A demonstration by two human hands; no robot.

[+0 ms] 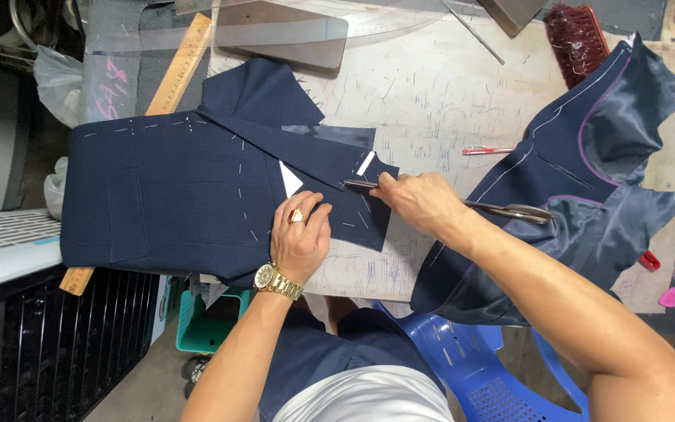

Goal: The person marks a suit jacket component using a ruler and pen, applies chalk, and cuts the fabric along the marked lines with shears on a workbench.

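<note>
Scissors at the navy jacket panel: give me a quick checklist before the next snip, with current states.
1. Left hand pressing navy jacket panel flat: ok.
2. Right hand gripping scissors: ok.
3. Blade tips at panel's edge near white chalk marks: ok.
4. Left fingers clear of blades: ok, apart.
5. Blades open or closed: cannot tell.
6. Second jacket piece clear of the cut: ok.

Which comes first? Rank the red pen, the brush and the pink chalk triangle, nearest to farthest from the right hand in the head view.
From the right hand:
1. Red pen, just beyond it on the table.
2. Brush, at the far edge.
3. Pink chalk triangle, at the near right corner.
</note>
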